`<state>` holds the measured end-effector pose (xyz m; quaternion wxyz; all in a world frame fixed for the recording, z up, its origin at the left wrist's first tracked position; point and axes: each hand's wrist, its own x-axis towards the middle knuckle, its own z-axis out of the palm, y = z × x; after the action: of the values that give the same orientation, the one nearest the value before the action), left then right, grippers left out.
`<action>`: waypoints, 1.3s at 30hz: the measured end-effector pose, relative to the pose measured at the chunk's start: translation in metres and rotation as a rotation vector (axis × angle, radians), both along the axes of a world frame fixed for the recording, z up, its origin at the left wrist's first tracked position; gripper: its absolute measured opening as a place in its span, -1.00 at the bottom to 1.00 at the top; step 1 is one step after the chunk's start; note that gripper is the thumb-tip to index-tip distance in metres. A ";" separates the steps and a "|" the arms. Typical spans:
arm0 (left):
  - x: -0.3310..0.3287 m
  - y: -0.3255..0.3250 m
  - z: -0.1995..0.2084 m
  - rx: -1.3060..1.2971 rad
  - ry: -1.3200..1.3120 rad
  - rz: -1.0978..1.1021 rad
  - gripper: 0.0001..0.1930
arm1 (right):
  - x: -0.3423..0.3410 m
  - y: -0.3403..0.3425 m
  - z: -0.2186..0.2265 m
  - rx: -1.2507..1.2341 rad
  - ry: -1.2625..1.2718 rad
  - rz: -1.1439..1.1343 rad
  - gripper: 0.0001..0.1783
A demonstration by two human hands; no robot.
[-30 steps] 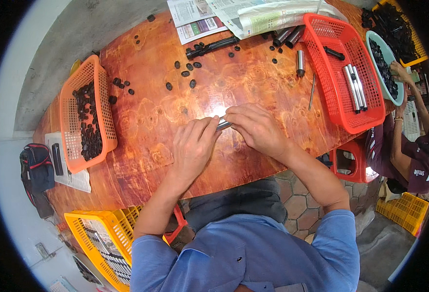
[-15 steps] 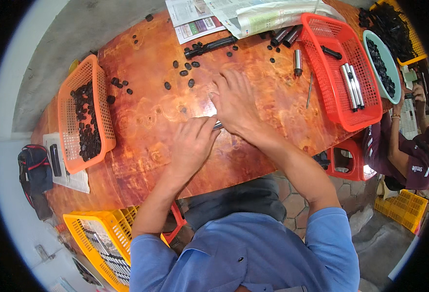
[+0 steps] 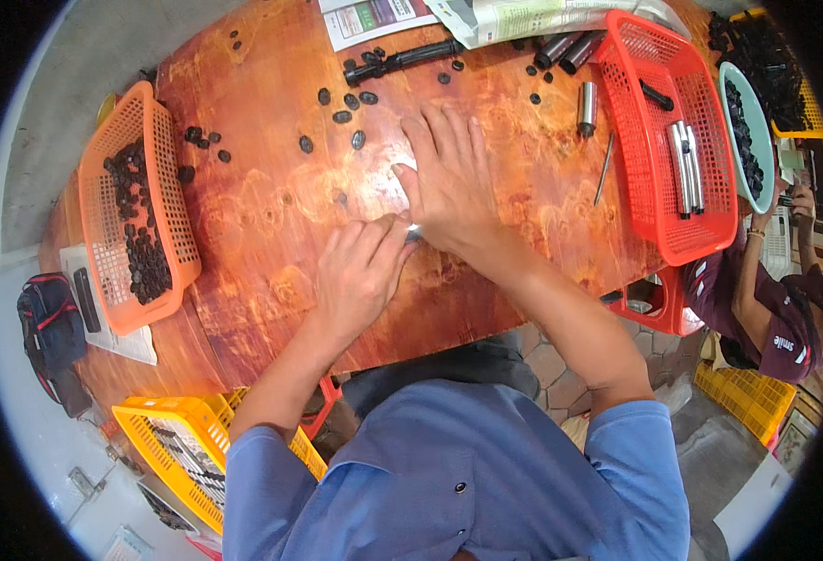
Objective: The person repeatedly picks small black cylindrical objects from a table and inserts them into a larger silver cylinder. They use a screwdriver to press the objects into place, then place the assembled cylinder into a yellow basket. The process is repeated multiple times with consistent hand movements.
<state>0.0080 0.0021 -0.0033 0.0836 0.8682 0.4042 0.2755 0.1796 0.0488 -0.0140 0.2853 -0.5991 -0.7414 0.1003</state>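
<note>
My left hand (image 3: 360,266) is closed, its thumb and fingertips pinching a small shiny metal tube (image 3: 413,233) against the table. Most of that tube is hidden beneath the hands, so its full length does not show. My right hand (image 3: 450,178) lies palm down with its fingers stretched out, the heel of the palm over the tube's end. Beyond the fingertips, several black oval caps (image 3: 342,117) are scattered on the wooden table (image 3: 271,271).
An orange basket (image 3: 187,252) of small black parts stands left. To the right, a red basket (image 3: 645,178) holds silver tubes (image 3: 684,168). Around it are a thin metal rod (image 3: 605,168), a silver cylinder (image 3: 587,107) and a green basin (image 3: 760,173). A co-worker's arm (image 3: 757,299) shows far right.
The whole view has shifted, so the table things sit higher in the picture. Both hands stay together at the metal tube, the right one still flat and its fingers slightly straighter.
</note>
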 end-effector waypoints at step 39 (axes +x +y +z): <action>0.041 -0.058 0.012 -0.859 -1.275 -0.248 -0.59 | 0.014 -0.010 -0.009 -0.063 0.892 -0.115 -0.59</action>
<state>0.0488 -0.0557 0.0090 0.6592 0.4723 0.2493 0.5293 0.1935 0.0385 -0.0229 0.5635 -0.5460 -0.5080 0.3552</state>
